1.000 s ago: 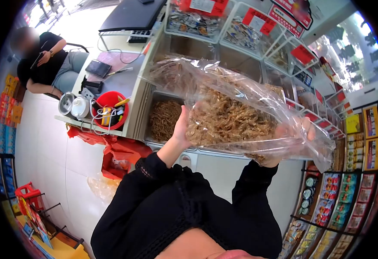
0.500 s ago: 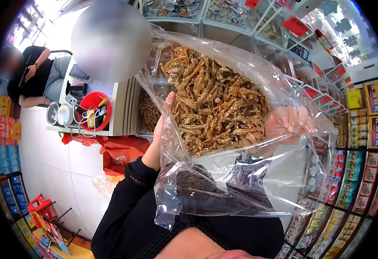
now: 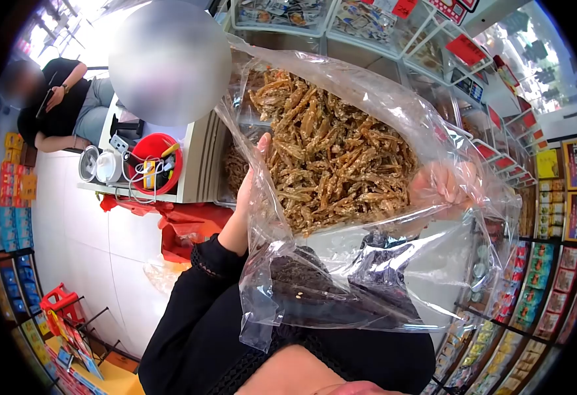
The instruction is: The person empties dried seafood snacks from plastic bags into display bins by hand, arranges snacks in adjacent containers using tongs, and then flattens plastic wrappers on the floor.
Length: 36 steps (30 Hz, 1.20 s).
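Bag [image 3: 381, 263], clear plastic, one: held in the air in front of my chest, near side of the trays [image 3: 361, 52]. Contents: a heap of brown dried strips [image 3: 341, 164], flecked pale, banked against the far part; loose, creased film on the part nearest me.

Left hand [image 3: 252, 187]: raised at the bag's left side, against the film; thumb side in view, the remaining fingers hidden, so their spread I cannot tell. Right hand [image 3: 443, 187]: seen through film at the right side, fingers curled in on the plastic, closed.

Step in hand, by my judgement: holding up the loaded bag between two hands. Next move, likewise judged: calls for weight shared evenly and the slack film kept gathered, lest the strips slide.

Direction: long axis slanting, far left to near right, across my body; loose film pointing toward my chest. Which edge is the mouth, I cannot say with certainty.

Adjacent, left: surface [image 3: 110, 191] bearing a red tub [image 3: 178, 174] with a white cable; beyond it, a seated person [image 3: 54, 95].
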Each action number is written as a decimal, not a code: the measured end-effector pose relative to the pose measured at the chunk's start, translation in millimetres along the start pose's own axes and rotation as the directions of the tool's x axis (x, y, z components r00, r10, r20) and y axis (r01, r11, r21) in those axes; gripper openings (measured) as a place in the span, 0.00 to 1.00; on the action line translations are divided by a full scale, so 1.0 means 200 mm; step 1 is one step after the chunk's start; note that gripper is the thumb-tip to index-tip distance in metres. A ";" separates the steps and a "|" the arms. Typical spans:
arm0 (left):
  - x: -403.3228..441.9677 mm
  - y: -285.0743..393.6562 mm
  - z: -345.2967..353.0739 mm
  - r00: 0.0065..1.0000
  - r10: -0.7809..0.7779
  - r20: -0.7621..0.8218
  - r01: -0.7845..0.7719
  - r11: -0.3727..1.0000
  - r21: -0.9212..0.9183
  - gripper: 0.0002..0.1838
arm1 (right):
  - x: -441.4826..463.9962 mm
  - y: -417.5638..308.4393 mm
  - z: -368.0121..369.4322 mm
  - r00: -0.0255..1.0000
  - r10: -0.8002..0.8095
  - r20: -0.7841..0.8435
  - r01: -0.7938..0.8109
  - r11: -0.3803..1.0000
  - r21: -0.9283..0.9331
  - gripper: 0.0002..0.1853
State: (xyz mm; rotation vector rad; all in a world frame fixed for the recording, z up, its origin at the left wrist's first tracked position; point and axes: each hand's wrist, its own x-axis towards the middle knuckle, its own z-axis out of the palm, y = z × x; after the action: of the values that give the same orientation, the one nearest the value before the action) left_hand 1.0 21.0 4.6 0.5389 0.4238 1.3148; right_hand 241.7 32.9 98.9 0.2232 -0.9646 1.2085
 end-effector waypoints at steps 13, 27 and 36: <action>0.05 -0.20 -0.14 0.952 -0.304 -0.027 0.296 0.944 -0.148 0.27 | 0.01 0.00 -0.06 0.989 -0.048 -0.140 0.035 0.995 -0.094 0.03; -0.04 -0.76 -0.32 0.749 -0.650 0.125 0.652 0.693 -0.306 0.32 | -0.37 -0.26 -0.24 0.842 0.108 -0.528 -0.208 0.969 -0.135 0.09; -0.10 -0.74 -0.31 0.769 -0.636 0.069 0.633 0.740 -0.228 0.31 | -0.48 -0.24 -0.30 0.836 -0.031 -0.548 -0.243 0.874 -0.420 0.07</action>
State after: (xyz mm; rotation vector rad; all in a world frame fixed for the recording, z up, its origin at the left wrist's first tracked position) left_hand 78.1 -14.7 -133.0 0.1458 0.4043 0.6836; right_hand 310.8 -13.6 8.9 -0.5588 -0.7408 1.0130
